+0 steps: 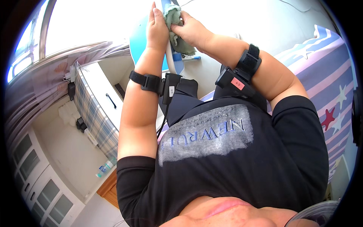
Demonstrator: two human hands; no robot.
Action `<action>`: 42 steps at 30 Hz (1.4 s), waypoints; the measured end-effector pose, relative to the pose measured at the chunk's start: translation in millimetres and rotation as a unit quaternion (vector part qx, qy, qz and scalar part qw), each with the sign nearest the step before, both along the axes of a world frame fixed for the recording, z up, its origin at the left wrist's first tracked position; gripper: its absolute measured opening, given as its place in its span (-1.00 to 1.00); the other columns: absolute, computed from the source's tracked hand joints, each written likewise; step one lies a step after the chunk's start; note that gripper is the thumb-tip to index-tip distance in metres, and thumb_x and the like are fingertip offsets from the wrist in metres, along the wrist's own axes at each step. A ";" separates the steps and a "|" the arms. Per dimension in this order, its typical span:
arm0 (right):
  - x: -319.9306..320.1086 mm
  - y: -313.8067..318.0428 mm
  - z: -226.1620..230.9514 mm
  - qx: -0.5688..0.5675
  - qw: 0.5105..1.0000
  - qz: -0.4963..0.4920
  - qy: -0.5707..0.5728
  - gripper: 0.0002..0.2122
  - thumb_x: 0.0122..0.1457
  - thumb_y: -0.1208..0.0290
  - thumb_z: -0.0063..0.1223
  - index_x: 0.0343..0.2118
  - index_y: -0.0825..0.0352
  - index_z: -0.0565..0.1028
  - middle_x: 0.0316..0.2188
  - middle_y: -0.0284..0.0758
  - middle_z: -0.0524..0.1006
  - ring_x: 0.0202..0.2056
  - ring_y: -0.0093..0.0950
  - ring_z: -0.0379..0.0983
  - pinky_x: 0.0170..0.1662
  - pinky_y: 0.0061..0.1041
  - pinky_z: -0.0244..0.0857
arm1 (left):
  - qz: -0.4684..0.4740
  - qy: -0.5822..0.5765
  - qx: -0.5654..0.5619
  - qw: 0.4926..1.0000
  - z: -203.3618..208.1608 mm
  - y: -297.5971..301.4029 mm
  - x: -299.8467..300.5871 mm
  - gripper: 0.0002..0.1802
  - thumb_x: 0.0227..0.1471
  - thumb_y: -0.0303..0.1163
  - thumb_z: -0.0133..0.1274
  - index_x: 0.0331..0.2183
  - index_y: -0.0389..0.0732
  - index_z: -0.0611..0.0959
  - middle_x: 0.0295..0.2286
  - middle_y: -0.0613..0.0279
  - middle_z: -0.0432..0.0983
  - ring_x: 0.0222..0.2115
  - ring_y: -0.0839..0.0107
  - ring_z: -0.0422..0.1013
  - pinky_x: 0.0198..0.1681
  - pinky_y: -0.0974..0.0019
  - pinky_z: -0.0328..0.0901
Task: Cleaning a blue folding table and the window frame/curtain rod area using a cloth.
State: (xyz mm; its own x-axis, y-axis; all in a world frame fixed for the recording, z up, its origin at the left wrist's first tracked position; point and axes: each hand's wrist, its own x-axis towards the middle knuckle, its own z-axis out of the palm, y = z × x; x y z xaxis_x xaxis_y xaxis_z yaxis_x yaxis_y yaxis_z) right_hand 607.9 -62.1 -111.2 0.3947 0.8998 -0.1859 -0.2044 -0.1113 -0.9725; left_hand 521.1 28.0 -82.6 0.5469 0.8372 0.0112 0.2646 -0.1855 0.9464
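Observation:
Near the top of the head view, my right hand (192,33) grips a crumpled grey-green cloth (183,46), its thumb and fingers closed on the folds. The cloth lies against the edge of an upright light-blue panel (138,44) with a white rim. My left hand (157,31) rests against that panel just left of the cloth, fingers stretched out. The panel's top runs into bright glare, so its full shape is hidden.
To the right is a bed (321,72) with a striped, starfish-patterned cover. A white cabinet (99,87) with a plaid cloth on its side stands at left, near purple curtains (41,87). A plastic bottle (104,169) is at lower left.

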 end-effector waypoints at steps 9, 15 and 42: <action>19.2 -42.0 15.8 0.062 0.976 0.197 0.076 -0.60 0.15 0.52 0.04 0.07 0.36 0.31 -0.17 -0.31 0.50 -0.13 -0.54 0.42 -0.01 -0.54 0.28 | 0.017 0.027 -0.003 0.999 -1.4 3.9 -3.2 -0.45 0.29 -0.12 -0.30 0.18 -0.24 0.25 -0.01 0.08 0.36 -0.05 0.38 0.32 0.03 0.38 0.21; 5.8 -72.7 3.8 0.048 0.960 0.225 0.162 -0.63 -0.01 0.43 0.27 -0.12 0.38 0.45 -0.24 -0.33 0.54 -0.20 -0.57 0.44 -0.04 -0.57 0.28 | 0.027 0.019 -0.109 0.993 6.2 4.4 0.3 -0.45 0.29 -0.10 -0.29 0.17 -0.23 0.26 -0.03 0.09 0.38 -0.09 0.38 0.34 0.00 0.38 0.24; -21.4 -56.6 -41.7 -0.252 0.907 0.337 0.034 -0.63 0.03 0.41 0.18 -0.08 0.38 0.44 -0.20 -0.23 0.53 -0.17 -0.40 0.51 -0.31 -0.36 0.52 | 0.056 0.147 -0.017 0.987 19.0 -18.0 -9.8 -0.40 0.27 0.05 -0.37 0.03 -0.27 0.37 -0.19 0.04 0.45 -0.18 0.24 0.36 -0.05 0.27 0.23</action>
